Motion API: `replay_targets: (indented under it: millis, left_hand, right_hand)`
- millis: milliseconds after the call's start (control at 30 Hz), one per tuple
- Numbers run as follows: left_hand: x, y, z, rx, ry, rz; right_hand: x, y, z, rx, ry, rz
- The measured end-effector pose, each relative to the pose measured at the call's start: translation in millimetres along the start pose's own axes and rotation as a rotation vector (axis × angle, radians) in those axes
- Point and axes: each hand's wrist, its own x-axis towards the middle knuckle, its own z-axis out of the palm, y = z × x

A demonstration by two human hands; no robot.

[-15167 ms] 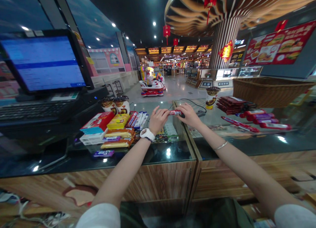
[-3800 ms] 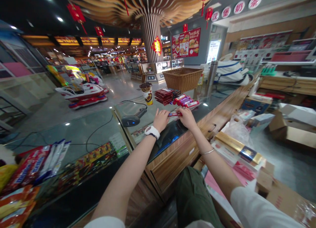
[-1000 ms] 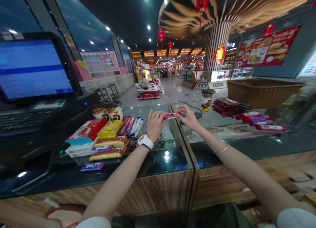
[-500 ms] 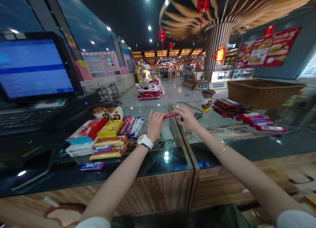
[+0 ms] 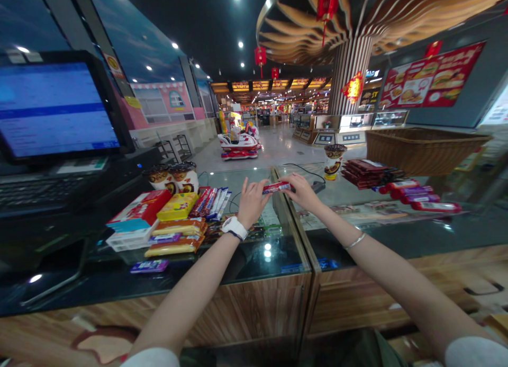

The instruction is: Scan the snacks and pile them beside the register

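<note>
A red bar (image 5: 277, 187) in a printed wrapper is held up over the counter (image 5: 254, 261), in front of the seam between its two glass-topped halves. It lies crosswise, nearly level, its left end a touch lower, with pale lettering facing the wearer. The fingers of the left hand (image 5: 251, 203) grasp its left end, and those of the right hand (image 5: 304, 192) pinch its right end. A white watch (image 5: 235, 227) circles the left wrist, and a silver bangle (image 5: 355, 241) sits on the right forearm.

Just beyond the right hand, a dark scanner (image 5: 318, 187) is partly hidden. A printed cup (image 5: 334, 161) stands upright near it. Further right come a stack of dark red packets (image 5: 365, 173), a row of red and purple tubes (image 5: 416, 192) and, behind them, a wicker basket (image 5: 428, 152).

Left of the left hand lie slim white-and-blue sticks (image 5: 219, 204), beside red-brown bars (image 5: 202, 202). Next are a yellow box (image 5: 177, 206), orange packs (image 5: 178, 245) and a red box (image 5: 141, 211) on top of a white one. A purple packet (image 5: 150, 266) lies nearer the counter's front edge. Two more cups stand behind the boxes; a lit monitor (image 5: 59, 102) and a keyboard (image 5: 35, 189) fill the far left.
</note>
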Motion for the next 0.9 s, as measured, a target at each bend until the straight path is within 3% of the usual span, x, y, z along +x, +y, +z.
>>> replay_targets:
  millis: [433, 900]
  left_hand:
    - [-0.2, 2.3, -1.6, 0.083, -0.023, 0.049]
    - [1.4, 6.7, -7.2, 0.076, 0.035, 0.091]
  right_hand:
    - [0.9, 4.4, 0.1, 0.044, -0.044, 0.04]
    - [0.0, -0.9, -2.3, -0.122, 0.048, 0.069]
